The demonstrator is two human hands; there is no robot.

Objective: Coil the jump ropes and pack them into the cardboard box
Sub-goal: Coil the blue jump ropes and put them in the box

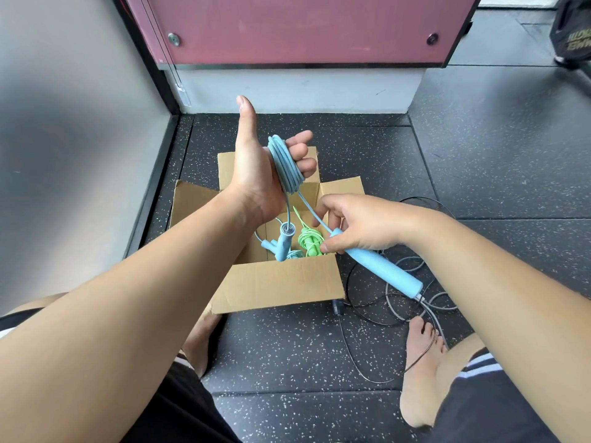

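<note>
My left hand (259,164) is raised above the open cardboard box (278,282), thumb up, with a blue jump rope (285,164) coiled round its palm and the fingers curled over the coil. One blue handle (283,241) hangs from the coil down into the box. My right hand (355,223) grips the rope's other blue handle (380,268) near its top, just right of the box. Inside the box lie a coiled green jump rope (309,241) and another blue rope's handle (268,245).
Loose grey and black ropes (399,292) lie tangled on the speckled black floor right of the box, one strand crossing my right foot (422,372). My left foot (200,340) is near the box's front corner. A grey wall stands left, a maroon panel behind.
</note>
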